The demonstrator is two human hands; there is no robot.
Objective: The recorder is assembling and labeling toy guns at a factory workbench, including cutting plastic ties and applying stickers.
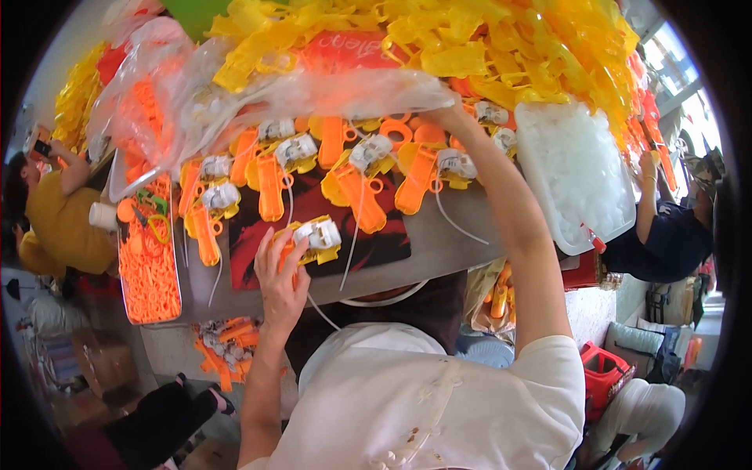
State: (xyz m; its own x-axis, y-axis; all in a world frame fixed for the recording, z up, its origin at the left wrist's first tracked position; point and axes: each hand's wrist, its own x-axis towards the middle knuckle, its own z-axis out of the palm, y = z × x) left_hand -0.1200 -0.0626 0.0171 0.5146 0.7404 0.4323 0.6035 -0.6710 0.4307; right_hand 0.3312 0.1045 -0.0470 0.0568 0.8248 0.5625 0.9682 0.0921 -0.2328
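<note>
My left hand (280,280) is at the near edge of the table, its fingers and thumb around the orange part of a toy-gun assembly. That assembly has a yellow shell with a white mechanism (317,233); a pale cord hangs below it. My right arm stretches far across the table. My right hand (445,116) is at the edge of a clear plastic bag (360,92), which is smeared by motion; its fingers are mostly hidden. Several similar assemblies (360,188) with orange grips, white mechanisms and loose cords lie in rows between the hands.
Yellow plastic shells (501,47) are heaped at the back. A white tub of whitish translucent pieces (631,205) stands right. To the left, a tray of small orange parts (177,301) holds scissors (160,229). A dark red-patterned mat (392,244) lies under the assemblies. Other people sit at both sides.
</note>
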